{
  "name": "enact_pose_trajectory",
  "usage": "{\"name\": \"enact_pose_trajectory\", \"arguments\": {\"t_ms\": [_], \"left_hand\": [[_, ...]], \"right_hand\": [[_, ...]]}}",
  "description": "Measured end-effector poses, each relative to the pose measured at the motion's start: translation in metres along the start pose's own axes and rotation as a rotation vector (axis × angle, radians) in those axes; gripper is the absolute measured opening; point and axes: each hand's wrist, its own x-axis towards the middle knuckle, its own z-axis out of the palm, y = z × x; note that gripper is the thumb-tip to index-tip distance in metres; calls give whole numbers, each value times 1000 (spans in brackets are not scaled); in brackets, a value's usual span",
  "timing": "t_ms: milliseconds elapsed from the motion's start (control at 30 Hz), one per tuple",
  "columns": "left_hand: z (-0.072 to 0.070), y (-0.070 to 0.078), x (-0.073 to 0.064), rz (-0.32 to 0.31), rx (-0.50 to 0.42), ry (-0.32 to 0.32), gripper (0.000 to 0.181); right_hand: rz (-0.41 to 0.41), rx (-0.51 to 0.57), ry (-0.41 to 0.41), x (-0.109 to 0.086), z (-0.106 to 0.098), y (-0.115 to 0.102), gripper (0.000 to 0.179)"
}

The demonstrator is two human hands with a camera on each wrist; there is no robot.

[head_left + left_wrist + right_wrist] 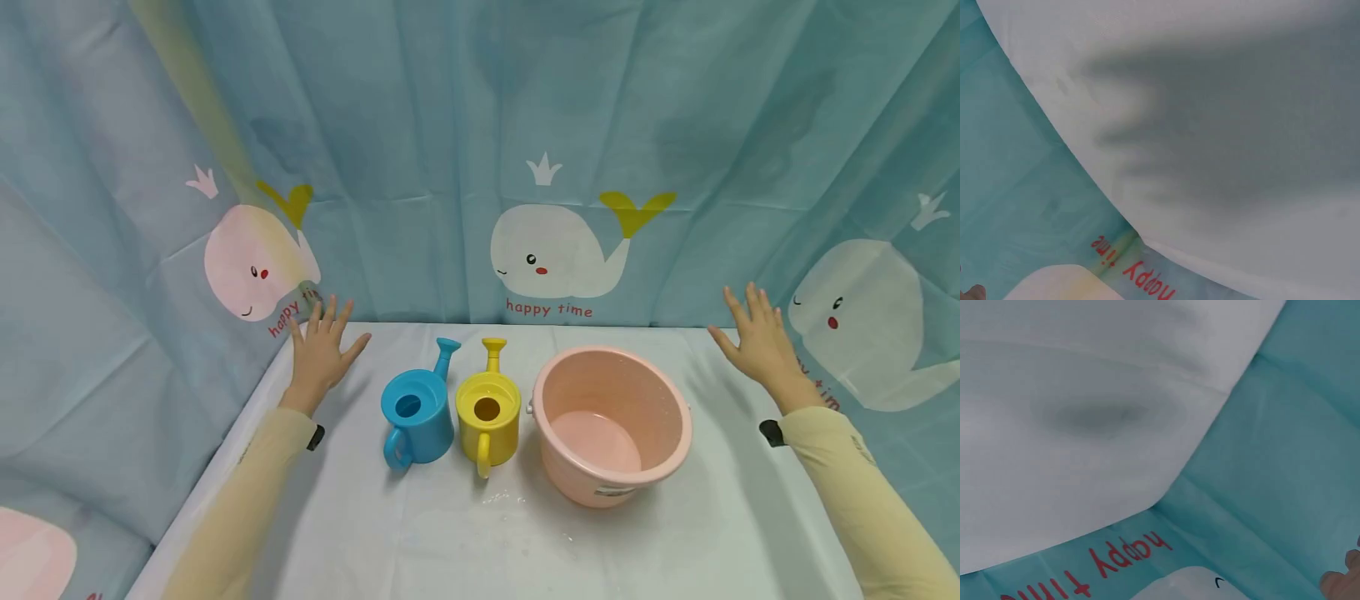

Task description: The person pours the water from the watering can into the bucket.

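My left hand (317, 357) is spread above the table's far left side, its fingers straight and holding nothing. To its right stands a blue watering can (420, 415), spout to the back and handle to the front. Close beside that is a yellow watering can (489, 421), turned much the same way. A pink bucket (611, 425) stands upright right of the cans, and its inside looks bare. My right hand (763, 348) hovers past the bucket at the far right, fingers spread, touching nothing. Each wrist view catches only fingertips (975, 292) (1341, 582) at a lower corner.
A white tabletop (435, 533) carries the cans and bucket, with small water drops on its surface in front of the yellow can. Blue-green curtains (420, 150) printed with whales hang behind and at both sides. The hand's shadow falls on the white surface in the left wrist view.
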Motion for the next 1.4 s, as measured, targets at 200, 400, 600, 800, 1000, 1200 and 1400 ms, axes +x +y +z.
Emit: {"name": "enact_pose_trajectory", "arguments": {"t_ms": [200,400,600,800,1000,1200,1400], "left_hand": [[-2,10,-4,-9,-55,33,73],[-4,19,-9,-8,-105,65,70],[-9,27,-17,-21,-176,77,69],[-13,35,-25,-12,-218,129,66],[-19,45,-33,-2,-261,155,64],[-26,56,-41,4,-287,152,64],[-33,72,-48,26,-321,153,63]], "right_hand": [[-10,42,34,-1,-7,-7,70],[2,91,58,-5,-14,-19,69],[10,133,80,-10,-21,-33,69],[-3,165,108,-11,-23,-43,65],[-18,236,104,-14,-25,-56,63],[-44,332,62,-13,-27,-69,62],[-88,417,20,-12,-27,-79,61]]}}
